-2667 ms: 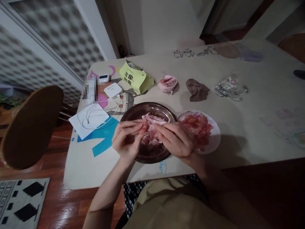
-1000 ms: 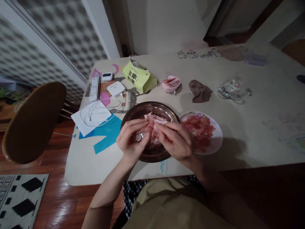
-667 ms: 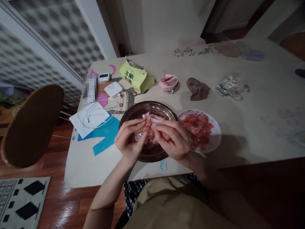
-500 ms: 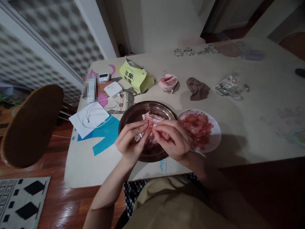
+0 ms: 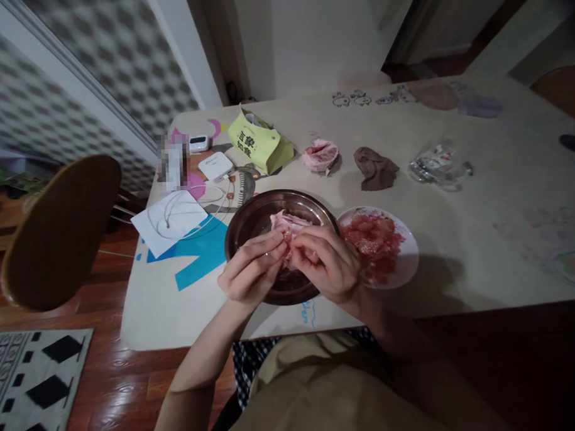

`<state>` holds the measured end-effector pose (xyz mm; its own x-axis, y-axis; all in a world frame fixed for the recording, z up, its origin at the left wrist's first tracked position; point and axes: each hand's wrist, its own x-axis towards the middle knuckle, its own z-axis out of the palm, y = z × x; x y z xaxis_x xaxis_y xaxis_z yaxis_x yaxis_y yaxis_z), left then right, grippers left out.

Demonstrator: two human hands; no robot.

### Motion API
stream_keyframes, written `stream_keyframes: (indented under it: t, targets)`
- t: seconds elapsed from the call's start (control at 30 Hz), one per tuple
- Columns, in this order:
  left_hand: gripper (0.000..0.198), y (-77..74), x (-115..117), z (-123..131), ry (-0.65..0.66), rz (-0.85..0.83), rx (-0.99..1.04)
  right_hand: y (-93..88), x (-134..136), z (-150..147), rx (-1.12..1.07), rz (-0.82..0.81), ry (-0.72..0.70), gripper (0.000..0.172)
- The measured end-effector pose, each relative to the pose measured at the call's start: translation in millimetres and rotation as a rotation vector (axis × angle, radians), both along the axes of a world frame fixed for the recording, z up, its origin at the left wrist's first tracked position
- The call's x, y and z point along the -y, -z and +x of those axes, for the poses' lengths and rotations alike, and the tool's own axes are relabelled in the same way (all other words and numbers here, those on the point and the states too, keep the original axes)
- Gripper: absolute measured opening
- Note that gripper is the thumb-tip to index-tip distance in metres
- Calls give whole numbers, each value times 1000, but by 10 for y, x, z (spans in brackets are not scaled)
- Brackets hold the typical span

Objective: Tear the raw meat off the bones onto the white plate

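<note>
Over a steel bowl (image 5: 249, 210) my left hand (image 5: 251, 267) and my right hand (image 5: 329, 261) meet, fingertips pinched on a small piece of pinkish-red pomelo flesh (image 5: 287, 239). Pale pink pomelo membrane (image 5: 288, 220) lies in the bowl beneath and beyond my fingers. Part of the bowl's contents is hidden by my hands. Touching or very near the bowl on the right is a white plate (image 5: 409, 261) heaped with peeled red pomelo pulp (image 5: 373, 237). A larger unpeeled chunk of pomelo (image 5: 320, 156) rests on the table behind the bowl.
Behind the plate are a crumpled brown cloth (image 5: 375, 168) and a clear plastic bag (image 5: 439, 166). A yellow-green tissue pack (image 5: 259, 141), a white box (image 5: 216, 166), a cable and white paper (image 5: 169, 223) lie at the left. A wooden chair (image 5: 62, 233) stands left of the table (image 5: 462, 234).
My left fingers have closed in nearer together around the pomelo flesh, while my right hand stays almost in place. The view has shifted slightly.
</note>
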<state>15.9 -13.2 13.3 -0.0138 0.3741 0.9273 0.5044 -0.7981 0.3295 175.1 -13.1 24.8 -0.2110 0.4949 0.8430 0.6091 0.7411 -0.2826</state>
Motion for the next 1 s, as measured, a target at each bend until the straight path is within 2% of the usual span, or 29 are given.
stream_keyframes:
  t: [0.17, 0.3, 0.43, 0.67, 0.87, 1.0]
  targets:
    - [28, 26, -6, -45, 54, 26, -5, -40, -10, 23, 53, 52, 25, 11]
    - [27, 1, 2, -44, 82, 46, -9, -49, -11, 61, 69, 123, -21, 9]
    - [25, -12, 15, -22, 75, 48, 27, -30, -6, 78, 48, 82, -58, 7]
    - [33, 22, 30, -34, 81, 4, 67, -10, 7, 105, 25, 34, -110, 10]
    - [20, -33, 26, -37, 57, 17, 10, 10, 28, 133, 23, 15, -128, 25]
    - [17, -38, 44, -42, 68, -6, -30, -3, 17, 118, 51, 35, -81, 16]
